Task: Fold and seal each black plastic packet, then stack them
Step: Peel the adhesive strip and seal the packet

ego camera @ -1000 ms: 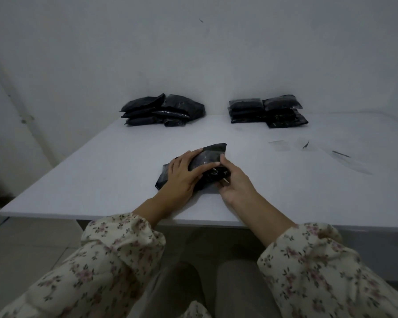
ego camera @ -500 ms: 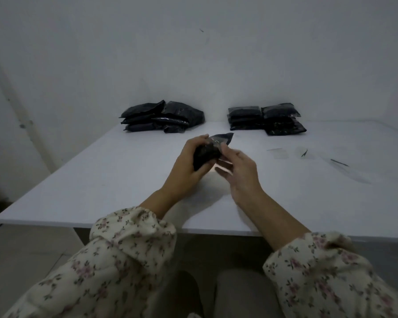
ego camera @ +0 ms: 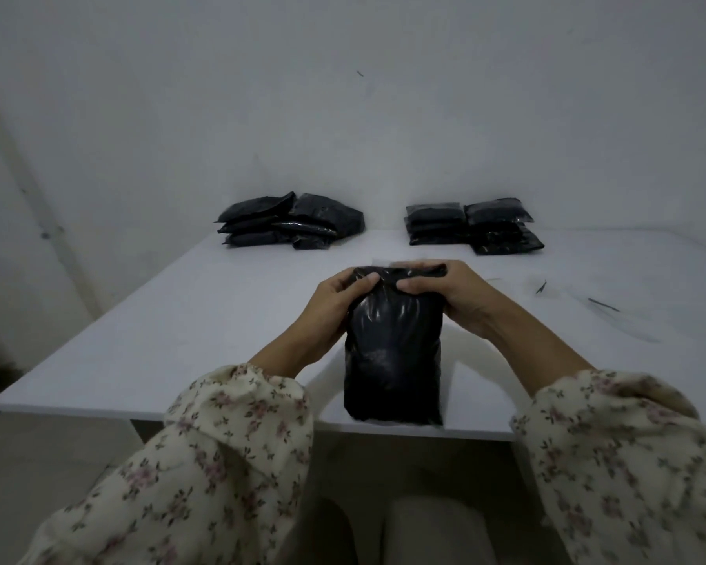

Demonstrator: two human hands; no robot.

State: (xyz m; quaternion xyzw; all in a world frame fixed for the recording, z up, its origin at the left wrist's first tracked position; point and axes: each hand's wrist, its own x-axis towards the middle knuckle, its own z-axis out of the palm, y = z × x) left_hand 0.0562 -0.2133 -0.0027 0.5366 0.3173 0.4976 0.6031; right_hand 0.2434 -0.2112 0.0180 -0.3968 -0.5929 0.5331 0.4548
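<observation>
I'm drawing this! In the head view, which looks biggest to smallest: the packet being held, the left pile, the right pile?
1. Held packet, largest, but it's nearest the camera.
2. Left pile and right pile look about alike; can't rank them.

A white table [ego camera: 188, 320] stands by a white wall [ego camera: 343, 116], thin scraps [ego camera: 541, 287] on it.

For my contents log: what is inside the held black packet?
Unseen: the black packet is opaque, though bulging. The left hand and right hand grip its top, covering the opening.
</observation>
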